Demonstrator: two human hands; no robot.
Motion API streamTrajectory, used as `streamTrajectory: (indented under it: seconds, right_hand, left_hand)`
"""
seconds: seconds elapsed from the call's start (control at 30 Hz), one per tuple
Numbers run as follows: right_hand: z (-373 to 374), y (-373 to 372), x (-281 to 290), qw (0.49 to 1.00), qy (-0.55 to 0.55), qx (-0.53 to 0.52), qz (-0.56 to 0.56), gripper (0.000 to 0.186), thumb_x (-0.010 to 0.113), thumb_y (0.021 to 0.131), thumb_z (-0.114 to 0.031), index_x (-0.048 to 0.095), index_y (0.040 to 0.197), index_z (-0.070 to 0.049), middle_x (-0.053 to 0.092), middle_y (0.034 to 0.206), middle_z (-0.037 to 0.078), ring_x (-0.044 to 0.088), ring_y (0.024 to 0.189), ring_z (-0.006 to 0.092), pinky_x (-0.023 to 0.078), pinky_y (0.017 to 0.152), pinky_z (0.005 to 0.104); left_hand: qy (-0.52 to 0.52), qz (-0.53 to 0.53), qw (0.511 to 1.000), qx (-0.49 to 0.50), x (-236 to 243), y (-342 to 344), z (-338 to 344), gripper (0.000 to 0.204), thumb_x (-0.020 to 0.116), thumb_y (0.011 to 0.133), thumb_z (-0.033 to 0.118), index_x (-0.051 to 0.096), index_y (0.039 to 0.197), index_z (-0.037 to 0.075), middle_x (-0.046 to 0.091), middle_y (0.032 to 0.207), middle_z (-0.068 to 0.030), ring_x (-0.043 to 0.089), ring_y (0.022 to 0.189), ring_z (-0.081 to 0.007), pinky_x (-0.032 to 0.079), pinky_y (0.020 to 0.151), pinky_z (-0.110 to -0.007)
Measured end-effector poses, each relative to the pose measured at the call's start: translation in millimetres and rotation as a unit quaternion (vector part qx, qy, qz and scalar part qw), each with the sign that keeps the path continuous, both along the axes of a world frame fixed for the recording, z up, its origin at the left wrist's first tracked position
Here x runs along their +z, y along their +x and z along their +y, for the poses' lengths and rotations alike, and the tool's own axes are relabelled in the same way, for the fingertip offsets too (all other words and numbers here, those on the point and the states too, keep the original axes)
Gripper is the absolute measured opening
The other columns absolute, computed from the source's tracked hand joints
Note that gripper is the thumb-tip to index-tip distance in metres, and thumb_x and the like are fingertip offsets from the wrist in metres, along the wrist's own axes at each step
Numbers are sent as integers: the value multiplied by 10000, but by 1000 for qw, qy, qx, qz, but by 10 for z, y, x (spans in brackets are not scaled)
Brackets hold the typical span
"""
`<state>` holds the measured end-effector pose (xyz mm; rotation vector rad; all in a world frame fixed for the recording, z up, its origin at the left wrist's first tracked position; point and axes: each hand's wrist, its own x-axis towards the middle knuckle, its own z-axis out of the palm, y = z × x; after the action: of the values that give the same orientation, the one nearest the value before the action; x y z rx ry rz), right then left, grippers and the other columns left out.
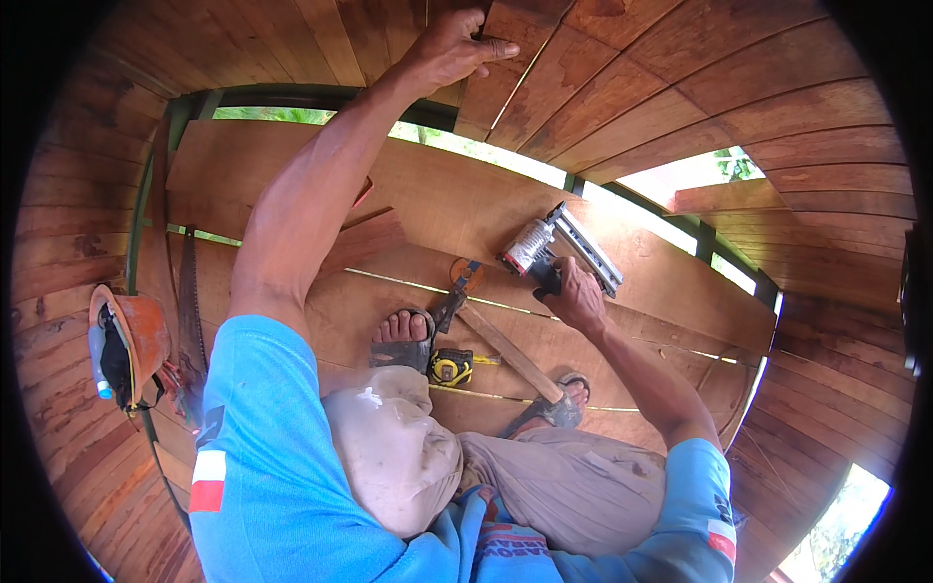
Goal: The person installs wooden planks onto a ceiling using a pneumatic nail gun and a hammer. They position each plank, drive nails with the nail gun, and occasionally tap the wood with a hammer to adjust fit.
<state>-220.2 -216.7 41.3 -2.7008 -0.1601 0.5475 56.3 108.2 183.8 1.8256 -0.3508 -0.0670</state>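
My right hand [578, 294] grips a pneumatic nail gun [575, 247] by its black handle, its long silver magazine slanting to the right. Stretched far forward, my left hand [455, 51] is against the reddish-brown planks [573, 73] of the wall, thumb extended and fingers apart; it appears to hold nothing. Between my sandalled feet, a yellow and black tape measure [451, 367] sits on the boards. A hammer [510, 350] with a wooden handle lies beside it, its handle end by my right foot. An orange disc [466, 275] lies just beyond the hammer head.
Wide boards [408, 204] with narrow gaps make up the floor. A hand saw [190, 301] stands at the left, near an orange hard hat [141, 335]. Cut wood pieces [367, 238] lie beyond my left foot. An opening [680, 180] shows in the plank wall.
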Motion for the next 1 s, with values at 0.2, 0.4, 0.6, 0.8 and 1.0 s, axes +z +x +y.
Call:
streamTrajectory:
  seconds: [0.2,0.4,0.6,0.8,1.0]
  right_hand:
    - [22,0,11,999,-1,-36,12,724,866,801,-369,479,1318,-41,710,1097,242,708,963,437,544,844,528]
    - [65,-20,67,998,9,-63,10,763,854,814,-358,423,1359,-42,713,1067,279,715,955,462,552,828,534]
    - [47,-107,90,997,22,-71,22,826,849,807,-344,392,1423,-37,706,1107,303,713,1001,463,547,855,538]
    - [-17,-146,21,999,18,-22,17,881,833,802,-329,375,1493,-31,704,1189,276,706,1053,456,555,887,519]
    - [-28,-142,-1,999,22,-9,24,878,832,808,-339,377,1505,-59,691,1249,255,697,1102,442,554,904,516]
  left_hand:
    - [39,-1,999,8,-49,26,25,294,799,945,252,668,1017,-1,665,859,-34,630,711,-125,521,593,-327]
    - [-15,-61,998,-31,-186,112,42,420,832,930,373,719,1098,5,732,986,-56,677,804,-130,578,677,-314]
    - [-28,-24,999,-31,-110,53,4,431,834,927,377,705,1078,-6,716,969,-64,683,843,-139,604,693,-320]
    - [-4,-13,1000,-25,-2,-11,10,423,832,930,362,700,1082,-9,733,1004,-80,700,858,-152,613,694,-320]
    - [0,-34,999,-22,21,-33,3,428,829,932,365,702,1077,-18,735,997,-87,696,809,-153,612,677,-321]
